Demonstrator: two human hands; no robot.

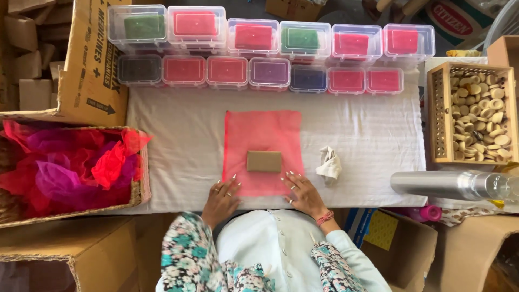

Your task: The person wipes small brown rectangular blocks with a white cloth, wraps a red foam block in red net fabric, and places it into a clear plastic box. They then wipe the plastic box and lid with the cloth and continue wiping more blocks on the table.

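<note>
Smoothing pink net square (263,141) under small brown block (264,161), left hand (221,199) and right hand (300,192) flat, fingers spread, empty; folding likely next.

Two rows of clear lidded boxes (270,51) at twelve o'clock, contents red, green, purple, dark. Printed brown carton (94,59) at ten. Small tan packet (264,161) at centre.

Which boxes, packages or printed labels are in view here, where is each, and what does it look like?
Clear lidded boxes: two rows along the table's far edge, red, green, purple fillings.
Printed cardboard box: far left, brown, dark lettering, arrow.
Small brown packet: centred on red mesh sheet, between left hand and right hand.
Red oval label: top right.
</note>
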